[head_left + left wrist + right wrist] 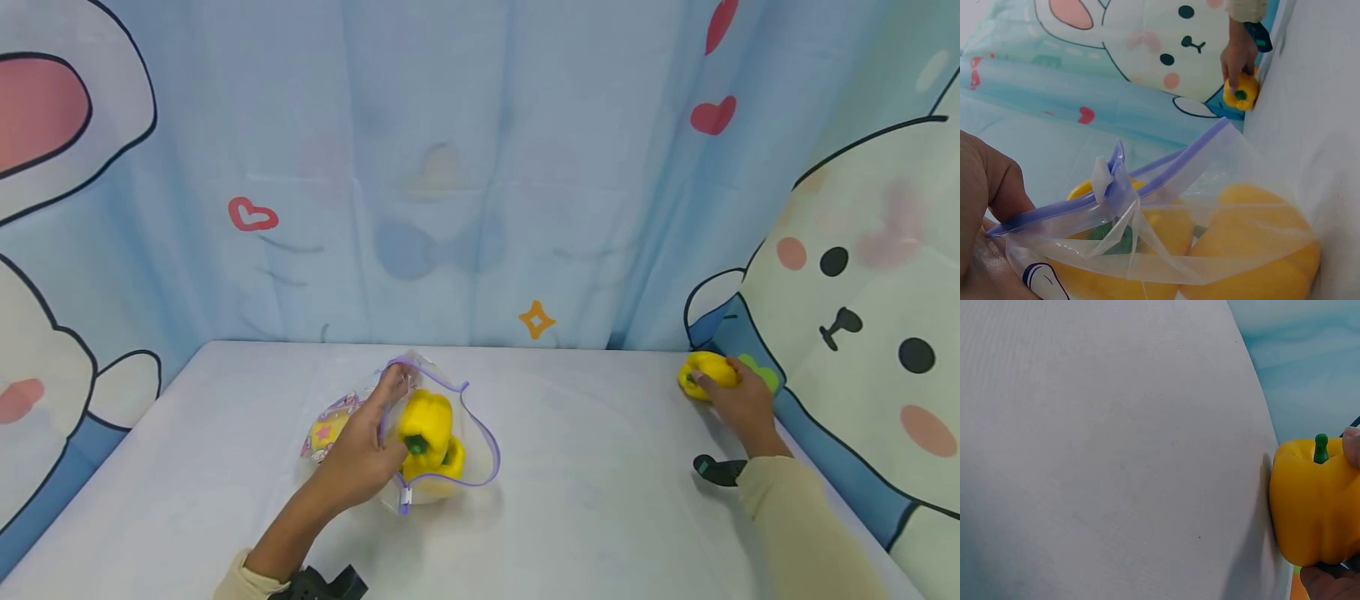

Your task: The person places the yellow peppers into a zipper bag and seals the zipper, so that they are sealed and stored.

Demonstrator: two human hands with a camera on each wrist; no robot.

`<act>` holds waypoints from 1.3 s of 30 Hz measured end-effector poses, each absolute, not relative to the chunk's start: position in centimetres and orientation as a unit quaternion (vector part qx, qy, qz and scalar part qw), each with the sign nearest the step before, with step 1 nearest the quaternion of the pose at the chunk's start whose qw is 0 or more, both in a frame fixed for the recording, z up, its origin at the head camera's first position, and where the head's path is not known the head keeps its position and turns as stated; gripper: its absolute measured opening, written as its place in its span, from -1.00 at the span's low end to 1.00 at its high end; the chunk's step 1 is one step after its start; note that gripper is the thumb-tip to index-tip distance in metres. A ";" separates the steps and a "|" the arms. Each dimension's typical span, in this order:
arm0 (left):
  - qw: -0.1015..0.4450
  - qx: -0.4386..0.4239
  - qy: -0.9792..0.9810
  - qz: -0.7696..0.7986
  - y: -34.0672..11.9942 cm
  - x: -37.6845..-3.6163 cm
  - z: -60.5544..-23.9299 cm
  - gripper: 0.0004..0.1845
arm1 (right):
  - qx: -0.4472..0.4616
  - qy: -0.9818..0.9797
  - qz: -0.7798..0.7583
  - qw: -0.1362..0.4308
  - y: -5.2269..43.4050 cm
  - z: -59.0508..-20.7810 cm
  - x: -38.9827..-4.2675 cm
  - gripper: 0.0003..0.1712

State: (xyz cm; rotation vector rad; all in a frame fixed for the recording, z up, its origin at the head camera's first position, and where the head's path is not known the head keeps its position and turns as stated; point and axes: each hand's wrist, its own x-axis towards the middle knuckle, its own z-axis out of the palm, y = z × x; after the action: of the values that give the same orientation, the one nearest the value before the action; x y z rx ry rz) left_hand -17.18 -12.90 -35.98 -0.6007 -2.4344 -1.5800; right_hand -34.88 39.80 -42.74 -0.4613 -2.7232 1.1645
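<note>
A clear zip bag (442, 433) with a purple rim lies open on the white table (585, 500), with two yellow bell peppers (426, 421) inside it. My left hand (367, 442) pinches the bag's rim at its near left side; in the left wrist view the purple rim (1147, 181) stands up over the peppers (1254, 250). At the table's far right edge my right hand (738, 400) grips a third yellow pepper (705, 372), seen close with its green stem in the right wrist view (1313, 506).
A small pink and yellow packet (330, 425) lies just left of the bag. A cartoon-print curtain (480, 167) walls the table at the back and both sides. A green item (757, 371) sits behind the right-hand pepper.
</note>
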 end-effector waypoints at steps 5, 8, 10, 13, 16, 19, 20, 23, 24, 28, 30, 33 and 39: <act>0.090 -0.201 -0.820 -0.528 -12.9 -17.2 -36.0 -0.05 | -0.143 -0.911 0.381 0.068 39.7 -42.5 -34.7 0.08; 0.092 -0.201 -0.820 -0.528 -12.9 -17.2 -36.0 -0.04 | -0.141 -0.916 0.369 0.065 39.3 -42.1 -34.7 0.09; 0.092 -0.203 -0.819 -0.529 -12.9 -17.2 -36.0 -0.04 | -0.146 -0.921 0.355 0.062 38.9 -41.9 -34.7 0.10; 0.089 -0.205 -0.816 -0.534 -12.9 -17.3 -36.0 -0.04 | -0.136 -0.926 0.345 0.063 38.2 -41.5 -34.7 0.11; 0.086 -0.203 -0.816 -0.535 -12.9 -17.3 -36.0 -0.04 | -0.114 -0.924 0.357 0.071 37.3 -41.3 -34.4 0.10; 0.085 -0.199 -0.818 -0.533 -12.9 -17.2 -35.9 -0.04 | -0.085 -0.922 0.369 0.083 36.1 -41.2 -34.1 0.07; 0.084 -0.198 -0.819 -0.532 -12.9 -17.2 -35.9 -0.04 | -0.078 -0.922 0.371 0.085 35.8 -41.3 -34.0 0.06; 0.085 -0.197 -0.820 -0.531 -12.9 -17.2 -35.9 -0.04 | -0.059 -0.921 0.375 0.093 34.7 -41.4 -33.6 0.03; 0.084 -0.197 -0.820 -0.531 -12.9 -17.2 -35.9 -0.04 | -0.056 -0.921 0.374 0.094 34.5 -41.5 -33.5 0.03; 0.086 -0.199 -0.819 -0.531 -12.9 -17.2 -35.9 -0.04 | -0.039 -0.921 0.373 0.104 34.2 -42.5 -33.7 0.04; 0.086 -0.200 -0.819 -0.531 -12.9 -17.2 -36.0 -0.04 | -0.029 -0.925 0.362 0.113 34.7 -43.7 -34.5 0.05; 0.086 -0.199 -0.820 -0.530 -12.9 -17.2 -36.0 -0.04 | -0.007 -0.923 0.363 0.126 35.5 -45.5 -35.8 0.07; 0.081 -0.201 -0.819 -0.531 -13.0 -17.2 -36.0 -0.04 | 0.027 -0.918 0.367 0.151 35.6 -47.5 -37.1 0.16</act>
State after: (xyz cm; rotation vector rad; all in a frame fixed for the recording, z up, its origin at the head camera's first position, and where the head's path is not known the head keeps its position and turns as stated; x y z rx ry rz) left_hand -17.19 -12.99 -36.01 -0.6005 -2.4479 -1.5875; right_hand -37.11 35.65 -47.52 0.0769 -2.6350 1.0542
